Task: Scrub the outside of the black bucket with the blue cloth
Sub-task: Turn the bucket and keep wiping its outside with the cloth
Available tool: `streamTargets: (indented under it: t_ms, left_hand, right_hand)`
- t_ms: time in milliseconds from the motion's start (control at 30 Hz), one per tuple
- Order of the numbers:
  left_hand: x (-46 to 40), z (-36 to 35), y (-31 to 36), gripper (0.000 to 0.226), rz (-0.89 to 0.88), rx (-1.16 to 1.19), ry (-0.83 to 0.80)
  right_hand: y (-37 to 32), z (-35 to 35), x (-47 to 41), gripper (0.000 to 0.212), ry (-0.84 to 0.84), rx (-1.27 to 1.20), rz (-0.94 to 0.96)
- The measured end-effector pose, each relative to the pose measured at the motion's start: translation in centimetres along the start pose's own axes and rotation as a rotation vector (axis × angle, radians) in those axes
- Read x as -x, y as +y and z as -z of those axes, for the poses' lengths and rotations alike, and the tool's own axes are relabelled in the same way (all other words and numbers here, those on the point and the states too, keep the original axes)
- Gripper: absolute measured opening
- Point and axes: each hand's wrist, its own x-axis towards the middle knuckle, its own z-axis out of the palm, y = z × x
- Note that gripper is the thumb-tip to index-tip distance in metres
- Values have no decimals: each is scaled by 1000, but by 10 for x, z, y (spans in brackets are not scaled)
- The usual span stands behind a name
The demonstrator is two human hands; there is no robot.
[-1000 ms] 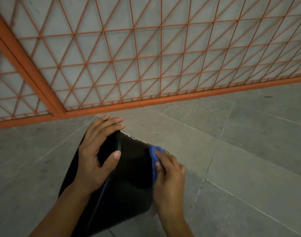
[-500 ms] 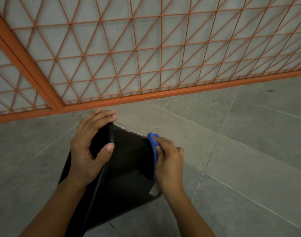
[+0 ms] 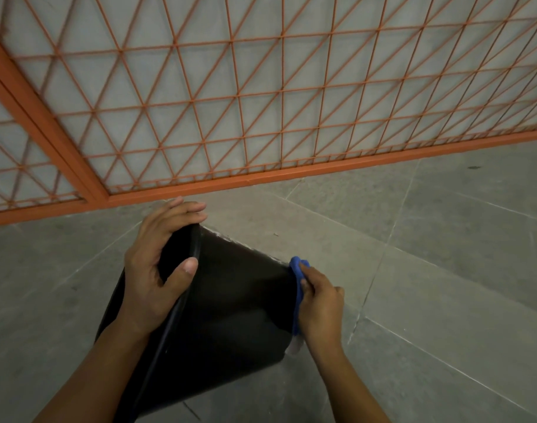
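Since the earlier frame, the blue cloth [image 3: 297,288] is moved toward the bucket's base, pinched by the right hand [image 3: 321,306]. On the tiled floor [image 3: 444,270], the tilted black bucket [image 3: 230,300] is gripped at its rim by the left hand [image 3: 157,270]. Beyond, an orange fence [image 3: 261,117] is seen.

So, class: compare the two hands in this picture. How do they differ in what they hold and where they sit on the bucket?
1. The left hand grips the bucket by its rim, fingers over the edge and thumb on the outer wall; the right hand holds the blue cloth.
2. The left hand sits at the open end; the right hand presses at the base end.
Both touch the same tilted bucket.
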Motion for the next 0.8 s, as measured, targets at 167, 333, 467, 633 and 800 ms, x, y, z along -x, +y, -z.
streamTargets:
  t_ms: [167,333,467,633,800]
  left_hand:
    - [4,2,-3,59,2,-5,20]
    - [1,-1,-2,63,0,8,14]
    - [2,0,-2,61,6,5,0]
    - [1,-2,1,55,-28,11,4]
    - [2,0,-3,55,-22,22,0]
  right_hand:
    - [0,-2,-4,29,-44,-75,-16]
    - [-1,0,-1,30,-6,-59,-104]
    - [-9,-3,3,28,-27,-39,46]
    - [-4,8,-12,31,-58,6,-125]
    - [-16,-1,25,29,-3,-91,-32]
